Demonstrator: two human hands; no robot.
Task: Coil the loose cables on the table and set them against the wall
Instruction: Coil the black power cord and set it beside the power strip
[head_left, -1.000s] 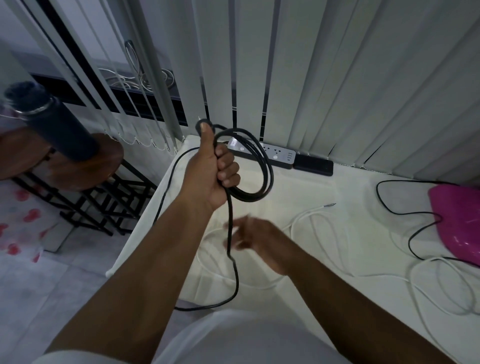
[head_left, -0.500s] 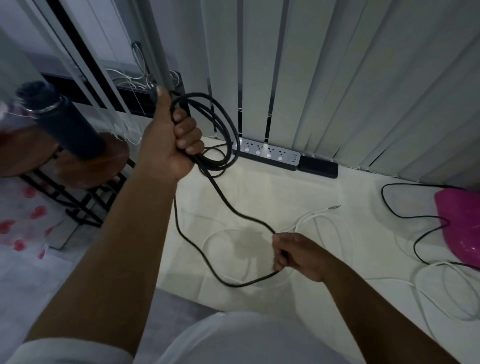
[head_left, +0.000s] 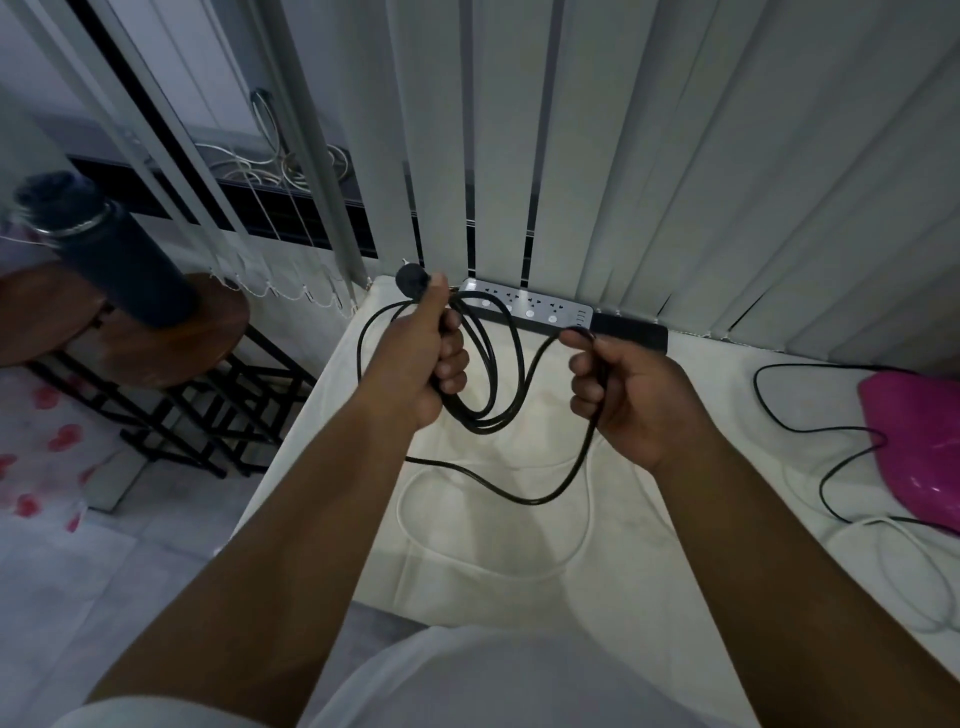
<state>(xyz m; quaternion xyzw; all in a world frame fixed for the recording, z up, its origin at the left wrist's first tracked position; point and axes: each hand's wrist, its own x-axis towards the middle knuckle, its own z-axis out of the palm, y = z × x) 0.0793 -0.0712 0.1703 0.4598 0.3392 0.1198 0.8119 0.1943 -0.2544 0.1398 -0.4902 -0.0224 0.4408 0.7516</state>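
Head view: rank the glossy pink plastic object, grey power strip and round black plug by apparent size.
1. Glossy pink plastic object, though partly cut off at the frame edge.
2. Grey power strip.
3. Round black plug, partly hidden by the left hand.

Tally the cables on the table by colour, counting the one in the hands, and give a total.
Black cables: 2, the one being coiled, gripped by the left hand and right hand, and a thin one beside the pink object.
White cables: 2, one under the arms and one at the right edge; they might join out of view.
Total: 4
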